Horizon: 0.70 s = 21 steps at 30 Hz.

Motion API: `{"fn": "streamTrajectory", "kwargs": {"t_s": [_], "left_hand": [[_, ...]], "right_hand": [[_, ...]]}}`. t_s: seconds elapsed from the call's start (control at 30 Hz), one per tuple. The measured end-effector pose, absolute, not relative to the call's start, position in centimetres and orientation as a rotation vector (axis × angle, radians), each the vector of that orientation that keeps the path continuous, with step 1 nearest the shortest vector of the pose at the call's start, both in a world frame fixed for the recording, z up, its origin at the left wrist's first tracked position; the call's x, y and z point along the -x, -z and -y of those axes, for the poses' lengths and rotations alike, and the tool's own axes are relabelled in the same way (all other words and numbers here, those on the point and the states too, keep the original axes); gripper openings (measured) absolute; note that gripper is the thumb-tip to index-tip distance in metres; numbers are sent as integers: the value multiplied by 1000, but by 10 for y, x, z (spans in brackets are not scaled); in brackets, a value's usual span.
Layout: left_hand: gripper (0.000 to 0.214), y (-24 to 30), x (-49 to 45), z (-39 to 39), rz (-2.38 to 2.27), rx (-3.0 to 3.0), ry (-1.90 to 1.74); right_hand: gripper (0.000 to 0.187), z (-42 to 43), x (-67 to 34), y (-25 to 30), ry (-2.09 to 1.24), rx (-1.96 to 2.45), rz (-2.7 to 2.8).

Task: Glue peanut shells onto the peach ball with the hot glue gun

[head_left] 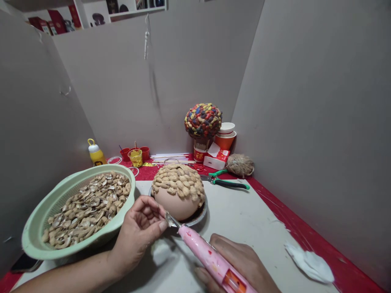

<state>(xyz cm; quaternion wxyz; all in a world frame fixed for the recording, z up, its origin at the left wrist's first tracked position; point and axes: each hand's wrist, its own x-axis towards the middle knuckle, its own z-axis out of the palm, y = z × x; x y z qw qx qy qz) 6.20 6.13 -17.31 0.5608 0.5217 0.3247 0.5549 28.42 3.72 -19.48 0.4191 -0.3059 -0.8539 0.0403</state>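
The left hand pinches a small peanut shell between thumb and fingertips, its fingers closed on the piece. The right hand is wrapped around the body of a pink glue gun, which slants up and to the left so that its metal nozzle touches the shell just beside the left thumb. The two hands are near each other, joined only by the gun's tip.

Just beyond the left hand's fingertips sits a tan ball, its upper half covered in peanut shells, resting in a dark plate on the white counter. To the outside of the left hand, touching or nearly touching the wrist, a pale green basket holds a heap of empty shells. Well beyond the right hand lie green-handled pliers, and farther back a ball of twine. A crumpled white tissue lies off to the outside of the right hand.
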Motion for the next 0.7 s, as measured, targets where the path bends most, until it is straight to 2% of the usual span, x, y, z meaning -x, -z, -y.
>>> {"fn": "streamTrajectory", "kwargs": {"t_s": [0.7], "left_hand": [[26,170,-61,-59,-770,-1205,-1356]], "right_hand": [[26,-38,-285,196,-112,803,2158]]}}
